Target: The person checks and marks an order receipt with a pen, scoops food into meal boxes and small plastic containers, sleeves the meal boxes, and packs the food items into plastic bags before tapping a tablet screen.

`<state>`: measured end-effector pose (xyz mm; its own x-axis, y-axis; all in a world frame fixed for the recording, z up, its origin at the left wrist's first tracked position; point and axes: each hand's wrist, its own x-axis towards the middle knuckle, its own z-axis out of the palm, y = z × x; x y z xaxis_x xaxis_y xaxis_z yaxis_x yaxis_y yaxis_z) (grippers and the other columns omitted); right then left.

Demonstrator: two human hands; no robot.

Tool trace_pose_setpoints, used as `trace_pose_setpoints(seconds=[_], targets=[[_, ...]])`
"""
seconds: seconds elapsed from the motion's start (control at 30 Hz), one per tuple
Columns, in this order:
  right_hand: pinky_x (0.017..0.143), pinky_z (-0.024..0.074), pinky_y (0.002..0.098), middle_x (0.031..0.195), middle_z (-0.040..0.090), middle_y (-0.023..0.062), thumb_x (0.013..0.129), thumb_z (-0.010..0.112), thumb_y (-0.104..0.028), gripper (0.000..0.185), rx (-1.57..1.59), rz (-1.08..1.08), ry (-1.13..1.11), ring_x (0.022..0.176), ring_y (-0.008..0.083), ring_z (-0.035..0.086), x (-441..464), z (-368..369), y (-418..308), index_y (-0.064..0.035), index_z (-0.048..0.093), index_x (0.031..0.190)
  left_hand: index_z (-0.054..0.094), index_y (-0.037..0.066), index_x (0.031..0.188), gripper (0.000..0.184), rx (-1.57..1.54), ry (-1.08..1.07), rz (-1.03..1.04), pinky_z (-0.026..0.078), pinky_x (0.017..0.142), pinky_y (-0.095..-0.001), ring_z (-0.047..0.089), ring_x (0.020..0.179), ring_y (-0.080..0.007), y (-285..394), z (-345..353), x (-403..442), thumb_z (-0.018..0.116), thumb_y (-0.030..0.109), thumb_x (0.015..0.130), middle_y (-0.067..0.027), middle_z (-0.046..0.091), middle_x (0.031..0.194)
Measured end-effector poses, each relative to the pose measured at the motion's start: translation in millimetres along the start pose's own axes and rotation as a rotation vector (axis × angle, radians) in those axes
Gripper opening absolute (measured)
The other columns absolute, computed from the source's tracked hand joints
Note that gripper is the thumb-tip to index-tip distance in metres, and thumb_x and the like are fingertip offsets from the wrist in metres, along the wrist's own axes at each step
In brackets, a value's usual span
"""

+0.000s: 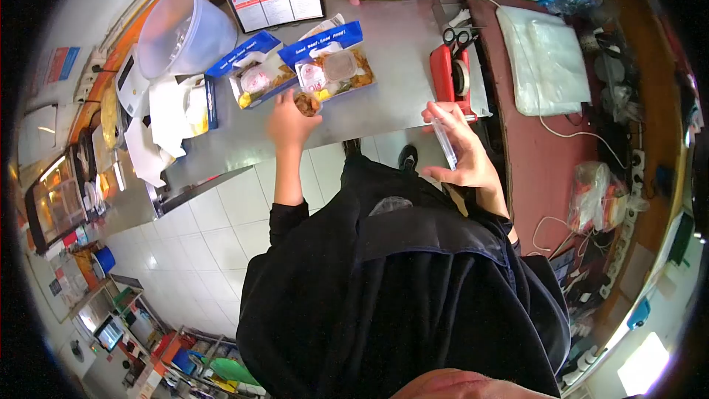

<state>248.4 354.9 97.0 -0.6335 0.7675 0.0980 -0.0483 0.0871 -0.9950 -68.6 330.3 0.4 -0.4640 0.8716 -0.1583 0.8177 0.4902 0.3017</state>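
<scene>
My left hand is closed around a small cup of brown food at the near edge of the steel counter. Pinched between the thumb and fingers of my right hand is a clear plastic lid, seen nearly edge-on. Just beyond my left hand stand two open food boxes with blue lids. The left box holds a round white-and-red container and some food. In the right box are a similar container, a clear round tub and browned food pieces.
A tablet stands behind the boxes, beside a translucent bucket. White cartons lie at the left. A red tape dispenser and scissors sit at the right, near stacked plastic bags. Pink and blue racks line the back.
</scene>
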Motion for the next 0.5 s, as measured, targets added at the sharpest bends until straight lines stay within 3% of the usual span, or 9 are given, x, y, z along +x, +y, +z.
trace_pose_setpoints(seconds=[0.1, 0.17, 0.3, 0.33, 0.43, 0.5], targets=[[0.102, 0.0320, 0.0348, 0.121, 0.043, 0.0122, 0.052, 0.076, 0.004, 0.096, -0.047, 0.065, 0.015, 0.117, 0.0234, 0.042, -7, -6, 9, -0.0041, 0.035, 0.139, 0.054, 0.009, 0.120, 0.076, -0.099, -0.151, 0.069, 0.051, 0.081, -0.0395, 0.060, 0.099, -0.0317, 23, 3, -24, 0.082, 0.025, 0.051, -0.0125, 0.055, 0.118], [0.100, 0.0351, 0.0355, 0.125, 0.041, 0.0127, 0.053, 0.076, 0.003, 0.099, -0.207, 0.108, -0.031, 0.121, 0.0225, 0.039, -6, -16, 21, -0.0030, 0.032, 0.140, 0.053, 0.007, 0.119, 0.073, -0.124, -0.139, 0.278, 0.052, 0.078, -0.0406, 0.060, 0.096, -0.0312, 38, 30, -42, 0.081, 0.021, 0.054, -0.0109, 0.054, 0.115], [0.098, 0.0386, 0.0379, 0.120, 0.049, 0.0142, 0.053, 0.085, -0.016, 0.090, -0.486, 0.220, 0.040, 0.112, 0.0268, 0.049, -3, -22, 65, -0.0022, 0.044, 0.132, 0.050, 0.009, 0.124, 0.081, -0.150, -0.303, 0.365, 0.051, 0.082, -0.0409, 0.059, 0.099, -0.0312, 76, 87, -42, 0.082, 0.020, 0.051, -0.0087, 0.052, 0.121], [0.096, 0.0411, 0.0399, 0.120, 0.050, 0.0156, 0.052, 0.087, -0.023, 0.088, -0.508, 0.216, 0.052, 0.111, 0.0303, 0.050, -1, -22, 77, -0.0028, 0.047, 0.127, 0.049, 0.009, 0.126, 0.082, -0.159, -0.344, 0.361, 0.050, 0.083, -0.0412, 0.059, 0.101, -0.0312, 80, 94, -40, 0.081, 0.019, 0.051, -0.0083, 0.052, 0.123], [0.096, 0.0407, 0.0394, 0.119, 0.050, 0.0174, 0.052, 0.087, -0.026, 0.087, -0.654, 0.079, -0.071, 0.112, 0.0329, 0.049, 12, -20, 119, -0.0028, 0.048, 0.126, 0.046, 0.009, 0.130, 0.086, -0.225, -0.328, 0.420, 0.050, 0.083, -0.0419, 0.058, 0.102, -0.0324, 78, 99, -35, 0.081, 0.019, 0.052, -0.0106, 0.051, 0.124], [0.095, 0.0412, 0.0403, 0.118, 0.051, 0.0187, 0.049, 0.087, -0.029, 0.089, -0.742, 0.000, -0.129, 0.111, 0.0358, 0.048, 27, -10, 142, -0.0013, 0.048, 0.124, 0.045, 0.009, 0.131, 0.087, -0.313, -0.197, 0.384, 0.050, 0.083, -0.0393, 0.058, 0.101, -0.0321, 66, 97, -42, 0.081, 0.018, 0.053, -0.0125, 0.051, 0.124]])
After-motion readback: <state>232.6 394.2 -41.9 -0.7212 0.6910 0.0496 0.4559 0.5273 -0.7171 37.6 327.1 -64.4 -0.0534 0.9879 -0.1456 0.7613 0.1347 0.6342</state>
